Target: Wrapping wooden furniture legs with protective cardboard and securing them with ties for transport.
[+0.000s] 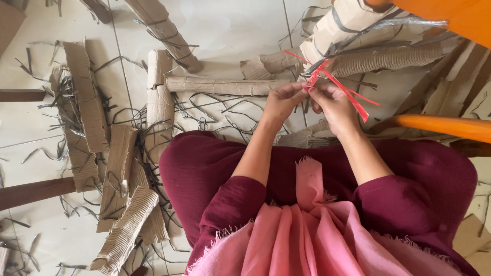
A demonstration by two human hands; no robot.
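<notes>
Both hands meet above the lap, fingers curled in tight. Left hand [282,100] and right hand [333,105] pinch a red plastic strip [341,88] between fingertips, thumbs nearly touching. Strip sits right at the fingertips: crossed ends stick up above the hands against a bundle of corrugated cardboard strips [381,56], one long tail runs down-right past the right hand. Looks knotted or crossed at the pinch point, can't tell which; the knot itself is hidden by the fingers. Whether the strip wraps fully round the bundle is unclear, far side out of sight. Bundle top is cut off by the frame edge and partly covered by an orange frame piece [450,127]. More cardboard rolls [220,85] and dark thin offcuts lie scattered on the tiled floor [225,25], left of the hands. Maroon garment and pink scarf [307,230] fill the lower view.
</notes>
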